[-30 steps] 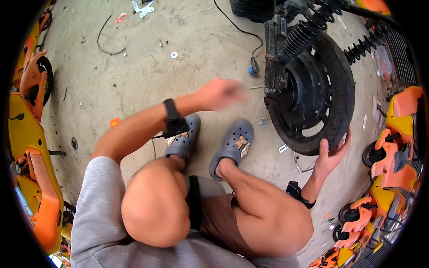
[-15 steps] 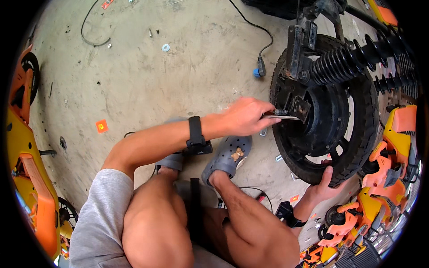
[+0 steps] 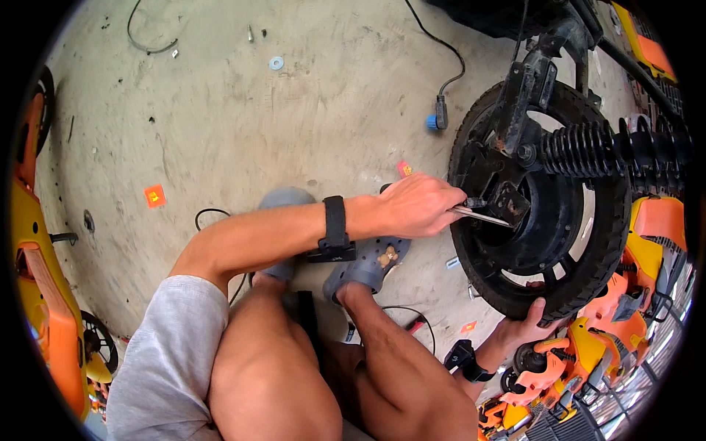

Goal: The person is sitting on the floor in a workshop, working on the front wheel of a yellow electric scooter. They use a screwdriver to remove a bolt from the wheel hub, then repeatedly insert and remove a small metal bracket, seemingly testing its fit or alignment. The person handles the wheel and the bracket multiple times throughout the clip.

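Note:
My left hand [image 3: 415, 206] is closed around a slim tool with a metal shaft [image 3: 482, 216]; most of its handle is hidden in my fist. The shaft slants down to the right, its tip at a black bracket [image 3: 509, 201] by the wheel hub; I cannot tell whether they touch. The black wheel [image 3: 471, 272] has a knobby tyre and stands on the right. My right hand [image 3: 523, 328] grips the tyre's lower edge, thumb on the near side and fingers partly hidden behind. A black coil-spring shock absorber [image 3: 577, 151] reaches rightward from above the hub.
A black cable with a blue-ended connector [image 3: 437, 120] lies left of the wheel. A washer [image 3: 276, 63], orange stickers [image 3: 155, 195] and small parts lie on the concrete floor [image 3: 220, 125]. Orange-yellow vehicle parts stand at the left [image 3: 51, 309] and lower right [image 3: 588, 342].
The wheel sits lower in the view, as the view has shifted. The tool's shaft, nearly level before, now slopes down to the right. Both hands keep their holds.

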`<action>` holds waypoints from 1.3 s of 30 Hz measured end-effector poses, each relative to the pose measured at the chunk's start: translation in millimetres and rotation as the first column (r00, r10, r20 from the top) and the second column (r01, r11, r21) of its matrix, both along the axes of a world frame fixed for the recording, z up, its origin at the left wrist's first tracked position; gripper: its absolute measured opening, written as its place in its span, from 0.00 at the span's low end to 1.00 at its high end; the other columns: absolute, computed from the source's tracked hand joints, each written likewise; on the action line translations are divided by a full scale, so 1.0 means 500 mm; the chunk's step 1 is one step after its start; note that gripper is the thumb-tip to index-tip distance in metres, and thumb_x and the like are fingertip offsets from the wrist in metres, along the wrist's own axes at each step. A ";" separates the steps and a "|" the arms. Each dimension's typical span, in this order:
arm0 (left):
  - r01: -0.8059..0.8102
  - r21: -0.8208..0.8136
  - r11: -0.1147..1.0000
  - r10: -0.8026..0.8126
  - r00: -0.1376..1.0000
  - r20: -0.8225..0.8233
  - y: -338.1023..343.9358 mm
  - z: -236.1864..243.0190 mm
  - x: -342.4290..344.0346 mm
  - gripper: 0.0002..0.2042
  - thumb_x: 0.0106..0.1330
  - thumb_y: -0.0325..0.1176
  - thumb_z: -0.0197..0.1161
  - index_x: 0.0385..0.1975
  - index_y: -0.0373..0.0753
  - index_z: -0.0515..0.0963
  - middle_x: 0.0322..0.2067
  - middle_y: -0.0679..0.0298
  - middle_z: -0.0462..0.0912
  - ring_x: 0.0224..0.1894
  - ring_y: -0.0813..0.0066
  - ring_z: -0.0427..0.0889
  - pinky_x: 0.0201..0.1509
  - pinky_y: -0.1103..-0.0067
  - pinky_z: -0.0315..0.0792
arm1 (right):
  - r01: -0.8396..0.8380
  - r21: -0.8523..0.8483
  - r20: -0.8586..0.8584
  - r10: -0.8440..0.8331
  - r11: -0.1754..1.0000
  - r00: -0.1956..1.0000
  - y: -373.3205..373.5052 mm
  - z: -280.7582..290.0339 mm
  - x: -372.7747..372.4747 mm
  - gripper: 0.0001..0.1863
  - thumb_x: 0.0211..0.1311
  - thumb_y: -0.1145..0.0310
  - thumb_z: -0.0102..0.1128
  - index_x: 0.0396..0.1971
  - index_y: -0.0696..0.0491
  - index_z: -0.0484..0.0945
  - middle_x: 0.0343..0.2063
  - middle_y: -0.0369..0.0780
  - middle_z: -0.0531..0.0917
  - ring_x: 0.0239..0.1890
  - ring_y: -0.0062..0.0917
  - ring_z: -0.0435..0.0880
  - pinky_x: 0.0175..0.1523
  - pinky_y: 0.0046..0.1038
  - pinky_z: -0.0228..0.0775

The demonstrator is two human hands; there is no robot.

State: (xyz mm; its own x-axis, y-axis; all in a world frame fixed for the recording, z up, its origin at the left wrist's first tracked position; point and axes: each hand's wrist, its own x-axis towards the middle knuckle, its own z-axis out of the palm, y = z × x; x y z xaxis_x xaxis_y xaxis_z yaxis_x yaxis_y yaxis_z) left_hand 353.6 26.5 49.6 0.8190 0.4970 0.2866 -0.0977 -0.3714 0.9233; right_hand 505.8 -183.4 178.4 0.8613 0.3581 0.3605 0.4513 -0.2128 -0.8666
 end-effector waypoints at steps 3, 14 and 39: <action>0.010 -0.006 1.000 -0.009 0.999 0.046 -0.004 -0.008 0.005 0.07 0.56 0.26 0.66 0.32 0.31 0.77 0.21 0.52 0.77 0.25 0.50 0.78 0.26 0.63 0.69 | -0.022 -0.008 -0.024 0.022 1.000 0.999 -0.014 -0.005 0.016 0.39 0.49 0.64 0.67 0.60 0.64 0.63 0.44 0.51 0.77 0.37 0.34 0.79 0.39 0.31 0.78; -0.031 -0.083 0.996 0.044 0.986 0.161 -0.008 -0.013 0.028 0.08 0.54 0.23 0.65 0.33 0.31 0.77 0.24 0.52 0.79 0.27 0.51 0.80 0.29 0.65 0.72 | -0.030 0.052 -0.111 0.036 0.998 0.993 -0.020 -0.003 0.029 0.38 0.49 0.69 0.67 0.61 0.62 0.64 0.46 0.51 0.77 0.38 0.35 0.80 0.42 0.32 0.79; -0.217 0.083 0.973 0.223 0.972 -0.075 0.004 0.034 0.005 0.07 0.59 0.28 0.71 0.28 0.34 0.80 0.19 0.62 0.78 0.21 0.79 0.72 0.25 0.80 0.66 | 0.093 -0.095 0.117 -0.082 0.991 0.990 0.013 0.022 0.018 0.38 0.45 0.71 0.76 0.58 0.65 0.70 0.50 0.44 0.79 0.51 0.27 0.77 0.59 0.28 0.67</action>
